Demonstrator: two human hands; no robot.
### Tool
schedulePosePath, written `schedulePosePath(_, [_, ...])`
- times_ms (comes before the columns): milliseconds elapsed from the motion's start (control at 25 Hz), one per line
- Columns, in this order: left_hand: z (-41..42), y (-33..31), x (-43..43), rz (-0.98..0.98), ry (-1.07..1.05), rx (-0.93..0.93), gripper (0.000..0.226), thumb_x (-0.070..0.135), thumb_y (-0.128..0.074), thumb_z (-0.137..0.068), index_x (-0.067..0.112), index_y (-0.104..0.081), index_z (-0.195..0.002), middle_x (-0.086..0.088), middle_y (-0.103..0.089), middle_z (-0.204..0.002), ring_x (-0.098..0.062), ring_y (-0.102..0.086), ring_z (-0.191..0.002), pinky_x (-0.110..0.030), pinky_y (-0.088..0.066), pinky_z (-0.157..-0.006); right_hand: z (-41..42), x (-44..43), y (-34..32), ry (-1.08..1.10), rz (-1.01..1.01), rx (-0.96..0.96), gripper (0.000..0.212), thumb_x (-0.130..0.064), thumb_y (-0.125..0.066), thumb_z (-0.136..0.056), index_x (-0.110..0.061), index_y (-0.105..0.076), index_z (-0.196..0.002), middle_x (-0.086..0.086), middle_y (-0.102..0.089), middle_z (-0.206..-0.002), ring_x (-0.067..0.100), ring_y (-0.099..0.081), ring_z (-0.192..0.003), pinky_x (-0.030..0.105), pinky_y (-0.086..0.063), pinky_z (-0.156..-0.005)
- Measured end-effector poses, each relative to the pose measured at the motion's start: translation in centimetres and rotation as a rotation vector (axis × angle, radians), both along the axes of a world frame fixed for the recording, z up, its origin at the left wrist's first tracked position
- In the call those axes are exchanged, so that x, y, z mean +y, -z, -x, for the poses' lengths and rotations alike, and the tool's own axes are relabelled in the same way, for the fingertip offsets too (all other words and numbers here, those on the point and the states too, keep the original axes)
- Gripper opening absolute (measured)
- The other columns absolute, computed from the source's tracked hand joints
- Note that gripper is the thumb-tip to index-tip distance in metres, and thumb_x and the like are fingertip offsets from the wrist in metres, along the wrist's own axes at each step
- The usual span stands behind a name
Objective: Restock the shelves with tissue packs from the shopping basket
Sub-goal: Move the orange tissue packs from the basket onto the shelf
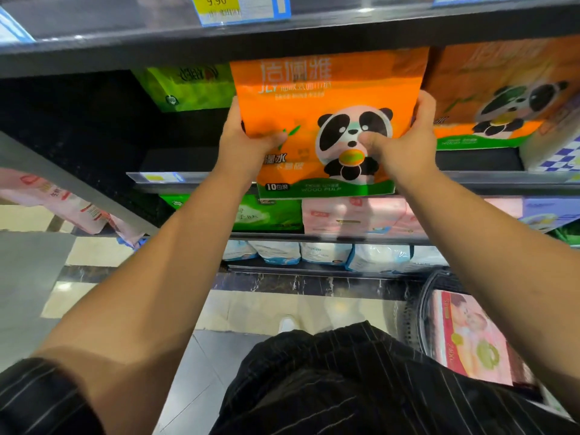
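I hold an orange tissue pack (301,102) with a panda print and a green bottom band upright at the front of a dark shelf (483,178). My left hand (243,136) grips its left edge, thumb on the front. My right hand (408,136) grips its right edge, thumb pressed on the panda. A matching orange panda pack (502,98) stands on the shelf just to the right. The black shopping basket (422,309) sits on the floor at lower right with a pink tissue pack (470,340) inside.
A green pack (188,86) sits deeper on the shelf to the left, with dark open shelf space beside it. The shelf above (282,42) carries a 9.90 price tag. Lower shelves hold green, pink and white packs. Pink packs hang at far left.
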State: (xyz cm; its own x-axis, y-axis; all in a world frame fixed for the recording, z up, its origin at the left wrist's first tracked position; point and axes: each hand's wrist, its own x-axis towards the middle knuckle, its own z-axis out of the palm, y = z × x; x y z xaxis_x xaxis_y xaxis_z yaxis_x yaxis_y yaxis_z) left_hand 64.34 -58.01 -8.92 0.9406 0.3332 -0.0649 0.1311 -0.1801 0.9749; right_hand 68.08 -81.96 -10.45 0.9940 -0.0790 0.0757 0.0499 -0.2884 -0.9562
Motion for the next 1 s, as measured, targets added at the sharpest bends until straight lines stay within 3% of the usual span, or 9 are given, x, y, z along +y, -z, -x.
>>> schedulePosePath(80, [-0.7, -0.5, 0.0, 0.029, -0.006, 0.009, 0.062, 0.01, -0.077, -0.077, 0.027, -0.046, -0.128, 0.006, -0.061, -0.118, -0.009, -0.058, -0.106, -0.033, -0.053, -0.081, -0.6, 0.2, 0.0, 0.016, 0.011, 0.008, 0.08, -0.013, -0.082, -0.072, -0.016, -0.033, -0.135, -0.009, -0.059, -0.11, 0.009, -0.06, -0.1, 0.023, -0.053, -0.082])
schedulePosePath(280, [-2.4, -0.6, 0.5, -0.01, -0.049, 0.098, 0.055, 0.024, -0.082, -0.068, 0.026, -0.049, -0.112, -0.001, -0.062, -0.117, -0.02, -0.06, -0.108, -0.05, -0.05, -0.093, -2.1, 0.4, -0.2, 0.036, 0.082, 0.057, 0.075, -0.024, -0.083, -0.072, -0.012, -0.038, -0.13, 0.003, -0.061, -0.117, 0.023, -0.061, -0.105, 0.042, -0.056, -0.087])
schedulePosePath(360, [-3.2, -0.8, 0.2, -0.037, -0.092, 0.133, 0.06, 0.025, -0.082, -0.07, 0.019, -0.047, -0.118, -0.003, -0.061, -0.118, -0.022, -0.06, -0.106, -0.049, -0.051, -0.093, -2.6, 0.7, -0.5, 0.05, 0.109, 0.079, 0.076, -0.027, -0.082, -0.073, -0.01, -0.038, -0.132, 0.006, -0.059, -0.122, 0.026, -0.058, -0.108, 0.043, -0.054, -0.091])
schedulePosePath(520, [-3.3, -0.3, -0.5, -0.114, -0.11, 0.194, 0.081, 0.02, -0.082, -0.073, 0.012, -0.031, -0.135, -0.005, -0.057, -0.124, -0.024, -0.056, -0.111, -0.048, -0.05, -0.093, -2.2, -0.1, 0.4, 0.006, 0.062, 0.109, 0.075, -0.01, -0.082, -0.073, -0.012, -0.037, -0.133, -0.001, -0.059, -0.116, 0.016, -0.06, -0.106, 0.033, -0.054, -0.091])
schedulePosePath(600, [-2.7, 1.0, -0.5, -0.101, -0.052, 0.162, 0.08, 0.013, -0.083, -0.072, 0.016, -0.032, -0.134, -0.003, -0.058, -0.124, -0.021, -0.057, -0.111, -0.043, -0.05, -0.091, -1.6, -0.5, 1.1, -0.039, 0.068, 0.116, 0.08, -0.007, -0.082, -0.073, -0.016, -0.034, -0.136, -0.003, -0.059, -0.117, 0.01, -0.059, -0.105, 0.025, -0.053, -0.089])
schedulePosePath(720, [-2.4, 2.1, -0.3, -0.097, -0.029, 0.127, 0.073, 0.01, -0.081, -0.073, 0.02, -0.031, -0.125, -0.002, -0.057, -0.121, -0.018, -0.056, -0.108, -0.037, -0.048, -0.086, -2.1, -0.4, 1.2, -0.093, 0.094, 0.118, 0.078, -0.005, -0.082, -0.072, -0.022, -0.031, -0.128, -0.011, -0.056, -0.109, 0.001, -0.058, -0.095, 0.012, -0.052, -0.075])
schedulePosePath(880, [-3.6, 1.7, 0.0, -0.183, -0.043, 0.126, 0.067, 0.021, -0.082, -0.074, 0.022, -0.031, -0.118, -0.003, -0.054, -0.128, -0.02, -0.052, -0.115, -0.04, -0.045, -0.095, -3.4, -0.3, 1.1, -0.037, 0.16, 0.097, 0.076, -0.019, -0.087, -0.065, -0.023, -0.034, -0.119, 0.005, -0.054, -0.122, 0.021, -0.056, -0.109, 0.037, -0.053, -0.092])
schedulePosePath(1000, [-4.7, 1.4, 0.0, -0.172, -0.015, 0.117, 0.058, 0.023, -0.077, -0.081, 0.025, -0.033, -0.118, -0.003, -0.052, -0.133, -0.02, -0.049, -0.121, -0.033, -0.04, -0.101, -5.0, 0.2, 0.7, 0.022, 0.189, 0.088, 0.067, -0.02, -0.087, -0.067, -0.018, -0.038, -0.113, 0.006, -0.056, -0.121, 0.022, -0.057, -0.109, 0.038, -0.051, -0.094])
